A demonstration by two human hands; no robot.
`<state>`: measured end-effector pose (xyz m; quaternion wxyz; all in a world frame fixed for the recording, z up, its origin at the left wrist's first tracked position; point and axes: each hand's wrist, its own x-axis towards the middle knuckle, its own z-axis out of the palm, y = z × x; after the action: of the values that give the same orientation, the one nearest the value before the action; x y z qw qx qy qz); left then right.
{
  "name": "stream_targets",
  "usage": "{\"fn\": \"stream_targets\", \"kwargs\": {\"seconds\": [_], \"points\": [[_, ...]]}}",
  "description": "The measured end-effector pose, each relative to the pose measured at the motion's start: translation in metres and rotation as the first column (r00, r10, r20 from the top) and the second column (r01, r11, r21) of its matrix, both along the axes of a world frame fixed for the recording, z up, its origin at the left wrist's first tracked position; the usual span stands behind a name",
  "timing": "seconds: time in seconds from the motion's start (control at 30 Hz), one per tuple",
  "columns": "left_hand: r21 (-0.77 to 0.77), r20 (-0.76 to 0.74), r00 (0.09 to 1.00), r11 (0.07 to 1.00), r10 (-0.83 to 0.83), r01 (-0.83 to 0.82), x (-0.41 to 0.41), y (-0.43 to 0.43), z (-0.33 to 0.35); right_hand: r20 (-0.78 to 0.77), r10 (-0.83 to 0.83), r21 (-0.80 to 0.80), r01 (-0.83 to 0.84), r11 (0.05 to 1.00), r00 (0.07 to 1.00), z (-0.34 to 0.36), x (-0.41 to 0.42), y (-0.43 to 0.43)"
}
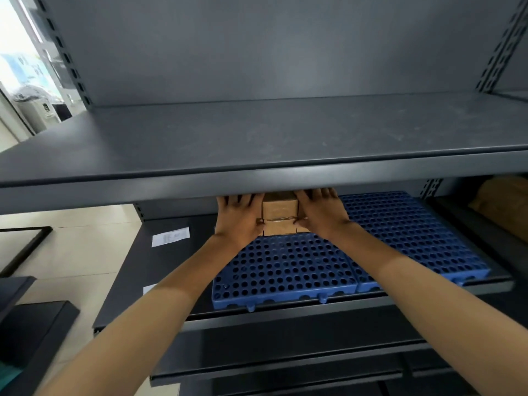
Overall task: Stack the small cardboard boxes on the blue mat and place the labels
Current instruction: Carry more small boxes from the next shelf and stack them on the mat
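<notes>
Two small cardboard boxes [279, 216] stand stacked one on the other at the back of the blue perforated mat [285, 270] on the lower shelf. My left hand [238, 218] presses flat against the stack's left side. My right hand [320, 214] presses against its right side, thumb on the seam between the boxes. The top of the upper box is partly hidden under the edge of the shelf above. A white label [170, 236] lies on the dark shelf left of the mat. Another white label [149, 288] peeks out beside my left forearm.
The wide dark metal shelf [257, 167] above overhangs the working shelf and leaves a low gap. A second blue mat [414, 235] adjoins on the right. A brown cardboard object [505, 207] sits at far right. Tiled floor and dark panels lie at left.
</notes>
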<state>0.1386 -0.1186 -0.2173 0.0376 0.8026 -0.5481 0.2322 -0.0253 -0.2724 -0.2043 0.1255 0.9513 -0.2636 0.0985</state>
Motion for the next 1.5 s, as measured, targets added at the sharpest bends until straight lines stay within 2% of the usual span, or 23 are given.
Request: {"fn": "stream_targets", "kwargs": {"seconds": [0.33, 0.63, 0.93, 1.1, 1.5], "points": [[-0.080, 0.036, 0.998, 0.995, -0.050, 0.053, 0.003, -0.005, -0.007, 0.083, 0.017, -0.019, -0.016, 1.000, 0.996, -0.009, 0.002, 0.001], [-0.088, -0.025, 0.999, 0.996, -0.037, 0.035, 0.003, -0.009, -0.005, 0.023, -0.002, -0.065, 0.003, 0.998, 1.000, -0.012, 0.009, 0.003], [-0.101, 0.019, 1.000, 0.995, 0.003, -0.001, 0.003, -0.014, -0.018, 0.029, -0.054, -0.061, 0.056, 0.997, 0.998, -0.015, 0.014, 0.000], [-0.097, 0.058, 0.998, 0.995, -0.009, 0.014, 0.002, -0.012, -0.017, 0.003, -0.007, -0.051, 0.007, 0.999, 1.000, -0.009, 0.008, -0.001], [-0.094, -0.047, 0.998, 0.994, 0.046, -0.050, -0.006, -0.015, -0.016, 0.011, -0.050, -0.026, 0.050, 0.998, 0.999, -0.006, 0.008, 0.007]]}}
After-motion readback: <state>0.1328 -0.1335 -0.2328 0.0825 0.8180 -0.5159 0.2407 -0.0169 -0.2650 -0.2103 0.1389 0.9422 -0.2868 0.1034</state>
